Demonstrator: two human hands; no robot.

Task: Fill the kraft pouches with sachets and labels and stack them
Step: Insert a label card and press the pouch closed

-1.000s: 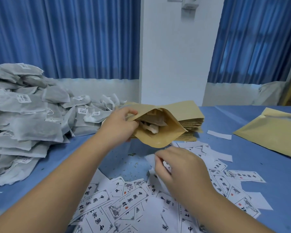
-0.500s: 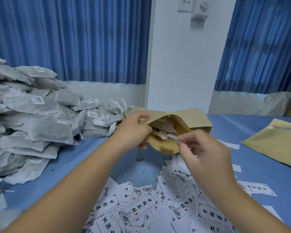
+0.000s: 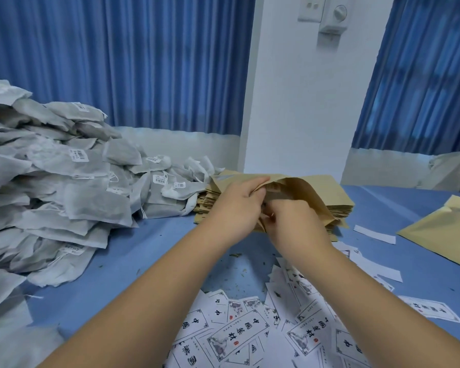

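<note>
Fingers (image 3: 258,192) pinching kraft pouch (image 3: 308,189) mouth open

On the white paper labels (image 3: 238,334) scattered across the blue tabletop (image 3: 149,251) we read large black Chinese characters, 中 and 材 among them, beside a small ink drawing and a red seal whose mark is too small for us to read. On the grey sachets (image 3: 72,187) we see small white barcode stickers (image 3: 160,179), but their digits are too blurred for us to read.
</note>
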